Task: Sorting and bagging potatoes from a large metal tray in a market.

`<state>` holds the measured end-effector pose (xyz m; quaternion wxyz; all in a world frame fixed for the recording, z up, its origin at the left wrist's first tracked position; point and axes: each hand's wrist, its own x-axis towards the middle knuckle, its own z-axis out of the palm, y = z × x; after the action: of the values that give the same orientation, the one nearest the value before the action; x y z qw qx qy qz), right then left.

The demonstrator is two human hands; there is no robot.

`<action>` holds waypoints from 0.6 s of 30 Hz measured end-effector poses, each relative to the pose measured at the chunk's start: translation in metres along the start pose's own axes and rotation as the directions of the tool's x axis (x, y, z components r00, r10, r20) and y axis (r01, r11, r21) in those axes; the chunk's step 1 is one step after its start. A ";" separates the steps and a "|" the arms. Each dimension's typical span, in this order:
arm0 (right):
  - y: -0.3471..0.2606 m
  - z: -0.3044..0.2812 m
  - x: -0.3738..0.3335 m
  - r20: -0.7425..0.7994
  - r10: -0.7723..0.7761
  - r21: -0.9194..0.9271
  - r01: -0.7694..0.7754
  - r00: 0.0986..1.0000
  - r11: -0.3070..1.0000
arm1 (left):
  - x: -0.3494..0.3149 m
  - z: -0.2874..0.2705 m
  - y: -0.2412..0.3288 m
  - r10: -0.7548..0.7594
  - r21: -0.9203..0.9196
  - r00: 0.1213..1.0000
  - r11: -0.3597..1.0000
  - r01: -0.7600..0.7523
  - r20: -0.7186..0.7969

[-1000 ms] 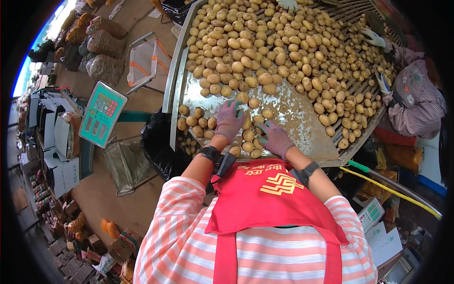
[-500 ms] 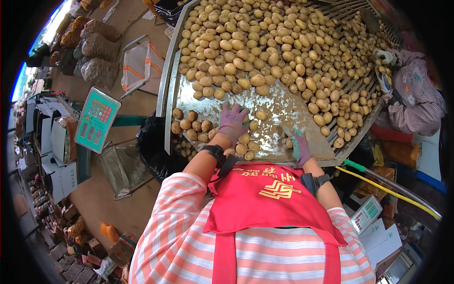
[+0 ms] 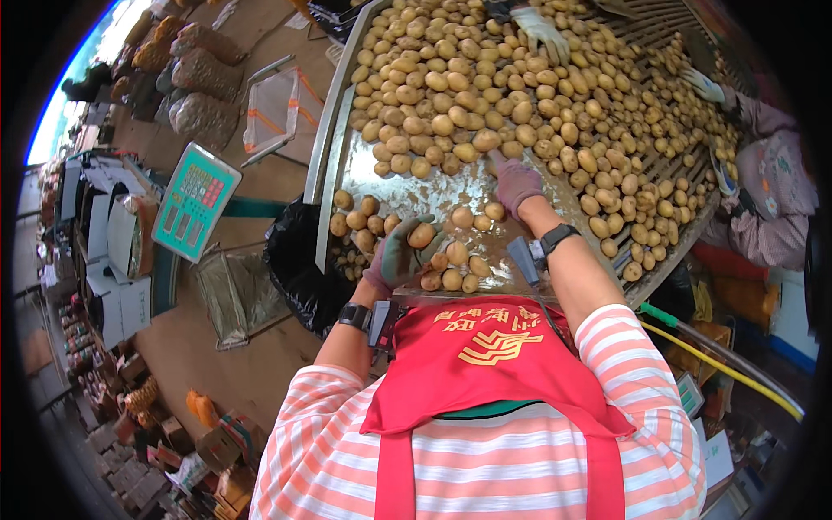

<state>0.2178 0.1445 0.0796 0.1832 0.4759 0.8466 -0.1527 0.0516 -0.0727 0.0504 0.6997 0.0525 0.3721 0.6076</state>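
My left hand [image 3: 397, 256], in a purple and grey-green glove, is turned palm inward near the metal tray's near edge. Its fingers curl around a potato [image 3: 422, 236]. Beside it lie a cluster of potatoes [image 3: 368, 223] on the left and a few more potatoes [image 3: 456, 253] on the right. My right hand [image 3: 519, 185], in a purple glove, reaches forward with fingers stretched to the near edge of the big potato heap [image 3: 459, 95]. Its fingertips are by a potato [image 3: 487, 140]; whether they touch it I cannot tell. Bare metal of the tray [image 3: 407, 192] shows between.
Another person's gloved hand [image 3: 542, 35] rests on the heap at the far side. At the right, a person in a patterned sleeve [image 3: 763, 191] works over the slatted grating [image 3: 646, 43]. A black bag [image 3: 299, 260] and a green scale [image 3: 196, 201] stand left.
My left hand has drawn back from the heap and now grips a potato. My right hand has moved forward from the near edge to the heap. Another person's gloved hand has appeared at the far side.
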 end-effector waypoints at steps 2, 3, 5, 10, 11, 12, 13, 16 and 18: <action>0.007 0.002 0.006 -0.090 -0.045 -0.090 0.037 0.995 0.995 | -0.012 0.013 0.014 -0.174 -0.439 0.969 0.867 0.236 0.178; 0.013 0.007 0.016 -0.072 -0.038 -0.069 0.033 0.997 0.997 | -0.015 0.013 0.013 -0.171 -0.466 0.959 0.845 0.262 0.228; 0.018 0.005 0.022 -0.052 -0.032 -0.058 0.029 0.998 0.998 | -0.016 0.006 -0.003 -0.093 -0.318 0.986 0.939 0.132 0.136; 0.017 -0.005 -0.018 0.520 -0.171 0.813 -0.424 0.837 0.399 | -0.010 -0.002 -0.013 -0.151 -0.386 0.988 0.911 0.144 0.013; 0.012 -0.001 -0.035 0.452 -0.196 0.867 -0.376 0.870 0.327 | -0.008 0.004 -0.014 -0.151 -0.390 0.988 0.909 0.145 0.015; 0.005 0.004 -0.053 0.379 -0.214 0.912 -0.324 0.900 0.250 | -0.005 0.014 -0.014 -0.169 -0.478 0.986 0.866 0.143 -0.011; -0.002 0.006 -0.068 0.379 -0.210 0.913 -0.326 0.901 0.246 | -0.003 0.022 -0.013 -0.193 -0.559 0.981 0.817 0.140 -0.036; -0.012 0.006 -0.095 0.042 -0.460 0.982 0.048 0.887 0.182 | -0.002 0.032 -0.009 -0.139 -0.561 0.985 0.810 0.171 0.100; -0.008 0.011 -0.099 0.129 -0.336 0.991 -0.109 0.933 0.079 | -0.002 0.032 -0.011 -0.147 -0.579 0.985 0.796 0.175 0.095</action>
<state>0.2606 0.0613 0.1152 -0.0621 0.3717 0.5107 -0.7728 0.0791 -0.0648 0.0688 0.7392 -0.1833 0.1543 0.6295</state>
